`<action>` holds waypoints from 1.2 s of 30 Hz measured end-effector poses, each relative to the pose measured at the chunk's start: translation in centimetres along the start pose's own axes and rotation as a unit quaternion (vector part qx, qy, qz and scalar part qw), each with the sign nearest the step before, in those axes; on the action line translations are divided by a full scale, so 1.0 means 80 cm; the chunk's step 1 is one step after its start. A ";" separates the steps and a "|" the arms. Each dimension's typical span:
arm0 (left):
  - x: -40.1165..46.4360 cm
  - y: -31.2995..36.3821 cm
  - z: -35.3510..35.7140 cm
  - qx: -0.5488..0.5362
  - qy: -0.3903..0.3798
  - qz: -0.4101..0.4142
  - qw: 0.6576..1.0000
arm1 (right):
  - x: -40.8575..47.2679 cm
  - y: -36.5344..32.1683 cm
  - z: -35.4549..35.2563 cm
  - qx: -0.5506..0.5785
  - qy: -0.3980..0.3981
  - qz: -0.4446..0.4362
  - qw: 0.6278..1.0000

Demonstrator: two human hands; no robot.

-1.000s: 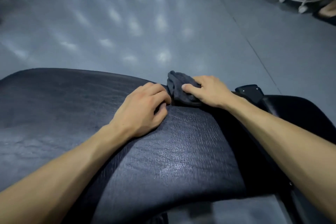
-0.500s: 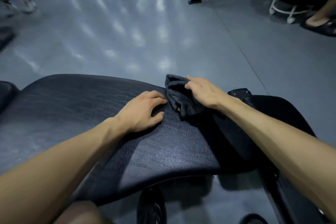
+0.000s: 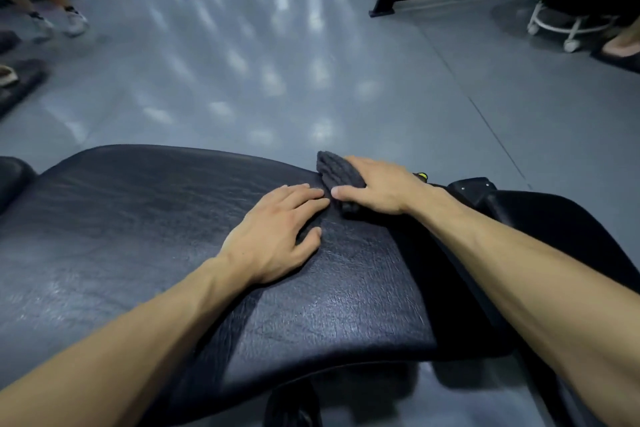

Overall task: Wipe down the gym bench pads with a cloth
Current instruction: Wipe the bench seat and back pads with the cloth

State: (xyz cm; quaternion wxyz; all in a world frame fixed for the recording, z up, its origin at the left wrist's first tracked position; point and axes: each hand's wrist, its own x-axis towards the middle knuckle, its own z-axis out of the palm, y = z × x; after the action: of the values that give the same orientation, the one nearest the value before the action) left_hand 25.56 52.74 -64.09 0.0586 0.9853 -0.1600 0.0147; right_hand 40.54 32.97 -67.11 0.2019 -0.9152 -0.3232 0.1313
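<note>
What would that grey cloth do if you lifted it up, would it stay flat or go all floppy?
Probably floppy: the cloth is bunched and folded under the right hand, so it would likely droop. It looks light too. On the smooth bench pad it should slide easily when pushed.

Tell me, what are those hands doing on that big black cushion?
A person is cleaning a gym bench pad. The right hand presses a dark folded cloth onto the pad's far edge. The left hand lies flat on the pad beside it, fingertips next to the cloth.
</note>
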 end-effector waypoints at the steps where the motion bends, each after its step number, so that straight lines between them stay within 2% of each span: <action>1: 0.001 -0.001 0.000 0.006 0.003 0.003 1.000 | 0.018 -0.007 0.001 0.023 0.002 0.013 1.000; 5: 0.003 0.000 -0.004 0.014 0.000 0.011 1.000 | 0.072 -0.055 0.014 0.111 0.018 0.020 0.993; 7: 0.002 -0.001 -0.004 0.016 -0.007 0.013 1.000 | 0.064 -0.049 0.017 0.106 0.020 0.009 0.994; 9: 0.001 -0.001 -0.003 0.017 -0.006 0.007 1.000 | 0.036 -0.004 0.012 0.061 0.039 0.016 0.997; 12: 0.000 -0.003 0.000 0.012 -0.005 0.003 1.000 | -0.026 0.082 -0.003 0.014 0.069 0.094 0.993; 15: 0.002 -0.001 0.000 0.016 -0.005 0.002 1.000 | -0.056 0.129 -0.010 0.023 0.108 0.209 0.972; 17: 0.002 -0.001 -0.001 0.021 -0.006 0.003 1.000 | -0.046 0.121 -0.009 0.023 0.115 0.246 0.962; 24: 0.002 0.005 -0.008 0.011 -0.011 0.000 1.000 | -0.059 0.090 -0.005 0.021 0.118 0.269 0.956; 27: 0.001 0.007 -0.010 0.008 -0.009 -0.004 1.000 | -0.080 0.085 -0.001 0.069 0.167 0.290 0.940; 31: 0.000 0.009 -0.010 0.006 -0.010 -0.006 1.000 | -0.136 0.097 0.001 0.181 0.262 0.309 0.896; 36: -0.002 0.021 -0.006 0.004 -0.012 -0.040 0.999 | -0.199 0.083 0.013 0.205 0.281 0.313 0.884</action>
State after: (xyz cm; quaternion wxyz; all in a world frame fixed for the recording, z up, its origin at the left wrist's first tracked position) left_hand 24.88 51.27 -63.41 0.0536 0.9912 -0.1209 0.0015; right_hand 31.72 18.28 -69.31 0.4157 -0.9055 0.0843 -0.0114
